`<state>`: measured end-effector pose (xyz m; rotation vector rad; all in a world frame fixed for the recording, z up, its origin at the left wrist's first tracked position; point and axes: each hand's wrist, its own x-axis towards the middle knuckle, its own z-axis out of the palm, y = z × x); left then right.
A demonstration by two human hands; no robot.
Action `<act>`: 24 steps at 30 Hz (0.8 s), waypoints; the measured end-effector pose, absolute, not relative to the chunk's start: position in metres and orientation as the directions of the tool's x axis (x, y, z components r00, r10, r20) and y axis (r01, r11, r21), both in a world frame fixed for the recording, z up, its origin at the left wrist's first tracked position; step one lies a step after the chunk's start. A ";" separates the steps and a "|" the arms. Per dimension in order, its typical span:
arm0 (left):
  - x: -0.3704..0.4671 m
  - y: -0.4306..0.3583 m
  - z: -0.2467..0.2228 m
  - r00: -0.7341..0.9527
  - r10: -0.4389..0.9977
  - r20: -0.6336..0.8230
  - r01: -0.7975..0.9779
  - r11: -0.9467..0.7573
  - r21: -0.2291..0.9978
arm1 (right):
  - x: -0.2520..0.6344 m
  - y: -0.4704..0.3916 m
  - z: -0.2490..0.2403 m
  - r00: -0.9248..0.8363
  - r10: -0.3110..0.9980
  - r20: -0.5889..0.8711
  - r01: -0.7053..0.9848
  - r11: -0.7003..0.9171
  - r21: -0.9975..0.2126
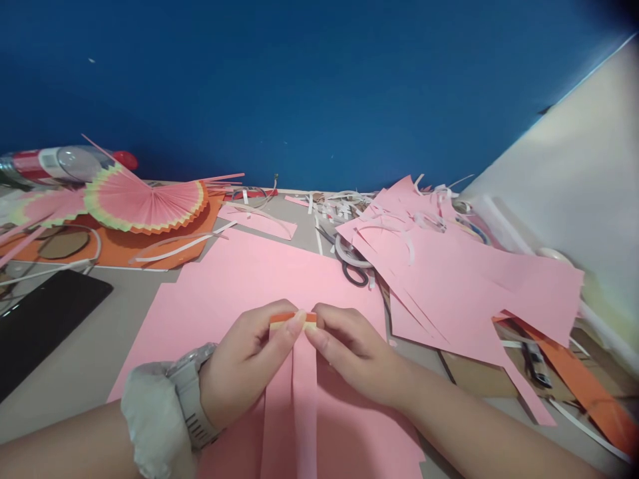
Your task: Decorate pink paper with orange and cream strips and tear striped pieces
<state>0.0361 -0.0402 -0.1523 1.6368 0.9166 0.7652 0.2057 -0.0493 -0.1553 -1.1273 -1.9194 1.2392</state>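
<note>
Both of my hands meet over a large sheet of pink paper [239, 273] on the table. Pinched between them is a folded paper strip [304, 399], pink along its length, with orange and pale yellow bands at its far end. My left hand [254, 352] presses its thumb on the banded end from the left. From the right, my right hand [354, 352] holds the same end, its thumb close beside the other. The strip runs down toward me past the bottom edge of the view. My fingers behind the strip are partly hidden.
Pleated paper fans [150, 199] lie at the back left near a plastic bottle [74, 165] and a black phone [47, 326]. Scissors [353, 266] rest beside cut pink paper [449, 279] on the right. A cutter knife [536, 364] lies on cardboard. A blue wall [299, 86] stands behind.
</note>
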 end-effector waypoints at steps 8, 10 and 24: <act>0.037 -0.041 -0.152 0.508 0.861 0.002 0.228 -0.137 0.964 | 0.204 -0.049 -0.155 -0.472 0.881 0.022 0.328 0.199 -0.923; 0.036 -0.042 -0.152 0.517 0.856 -0.005 0.235 -0.136 0.962 | 0.205 -0.048 -0.154 -0.482 0.876 0.017 0.319 0.194 -0.928; 0.033 -0.049 -0.149 0.638 0.762 0.117 0.241 -0.341 0.909 | 0.203 -0.056 -0.159 -0.526 0.761 0.379 0.284 0.577 -0.766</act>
